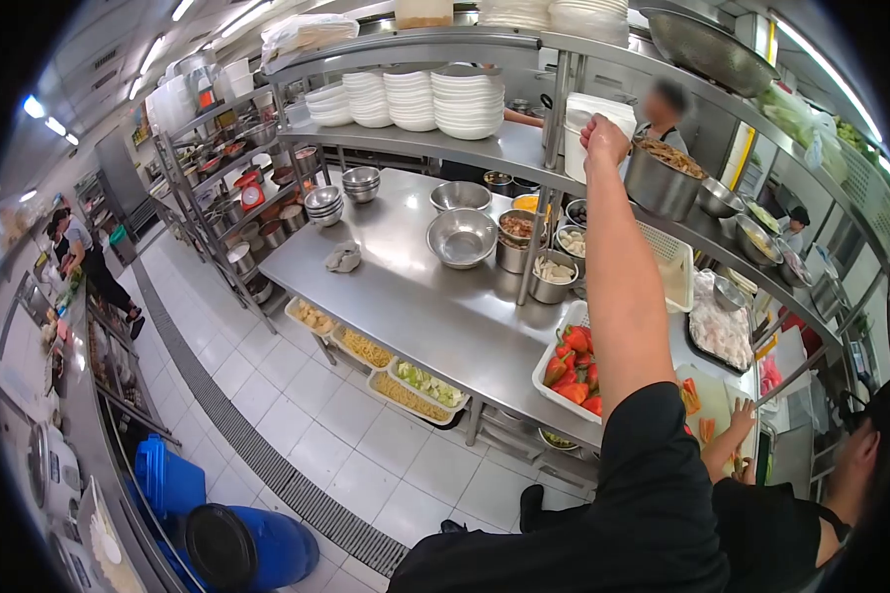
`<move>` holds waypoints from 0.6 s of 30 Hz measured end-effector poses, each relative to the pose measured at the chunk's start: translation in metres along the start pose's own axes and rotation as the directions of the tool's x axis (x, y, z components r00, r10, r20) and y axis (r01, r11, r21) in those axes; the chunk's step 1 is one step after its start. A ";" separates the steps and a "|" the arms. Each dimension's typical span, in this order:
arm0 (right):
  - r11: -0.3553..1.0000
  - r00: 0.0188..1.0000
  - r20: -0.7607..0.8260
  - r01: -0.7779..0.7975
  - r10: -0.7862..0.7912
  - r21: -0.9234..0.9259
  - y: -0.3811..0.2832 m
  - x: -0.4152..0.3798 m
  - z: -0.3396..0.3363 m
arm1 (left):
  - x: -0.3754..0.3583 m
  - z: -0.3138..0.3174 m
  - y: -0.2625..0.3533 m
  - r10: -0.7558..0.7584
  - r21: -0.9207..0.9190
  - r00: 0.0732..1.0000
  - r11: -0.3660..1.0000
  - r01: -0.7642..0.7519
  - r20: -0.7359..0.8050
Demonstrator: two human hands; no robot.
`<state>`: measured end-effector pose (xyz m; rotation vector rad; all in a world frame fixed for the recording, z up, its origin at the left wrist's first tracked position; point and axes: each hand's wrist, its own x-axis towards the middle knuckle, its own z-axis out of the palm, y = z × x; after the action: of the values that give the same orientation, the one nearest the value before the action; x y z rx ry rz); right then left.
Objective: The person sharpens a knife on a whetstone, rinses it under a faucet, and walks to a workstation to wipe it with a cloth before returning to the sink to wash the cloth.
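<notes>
My right hand (605,139) is stretched up to the metal shelf, its fingers closed at the rim of a white plastic tub (599,106). The hand and forearm hide part of the tub. Just right of the hand, a deep steel pot (663,182) on the shelf holds brown shredded food. Below my forearm, a white basket (541,377) of red peppers (572,364) sits on the steel table. My left hand is out of view.
Stacked white bowls (408,100) stand on the shelf. Steel bowls (462,238) and a grey cloth (343,257) lie on the steel table (396,296). A co-worker's hand (730,431) is close on my right, over a cutting board. Blue barrels (287,551) stand lower left.
</notes>
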<state>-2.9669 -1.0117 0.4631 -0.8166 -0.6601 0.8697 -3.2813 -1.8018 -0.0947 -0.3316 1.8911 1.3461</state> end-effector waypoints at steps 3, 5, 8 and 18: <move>0.990 0.987 0.108 0.108 -0.117 0.086 0.009 -0.004 -0.006 | 0.006 -0.004 0.005 -0.004 0.019 1.000 1.000 0.003 0.013; 0.987 0.989 0.134 0.048 -0.069 0.156 0.008 -0.008 -0.009 | 0.009 -0.008 0.007 -0.009 0.030 1.000 1.000 0.008 0.018; 0.949 0.977 0.214 -0.077 0.010 0.306 -0.001 -0.015 -0.012 | 0.011 -0.015 0.008 -0.018 0.047 1.000 0.999 0.016 0.024; 0.933 0.377 0.913 -0.246 -0.157 0.263 -0.032 -0.234 -0.076 | -0.013 -0.037 -0.048 -0.079 -0.112 0.995 0.991 0.071 -0.062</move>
<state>-3.0106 -1.2498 0.4096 0.1217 -1.4332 1.4707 -3.2601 -1.8573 -0.1130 -0.5040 1.8437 1.4069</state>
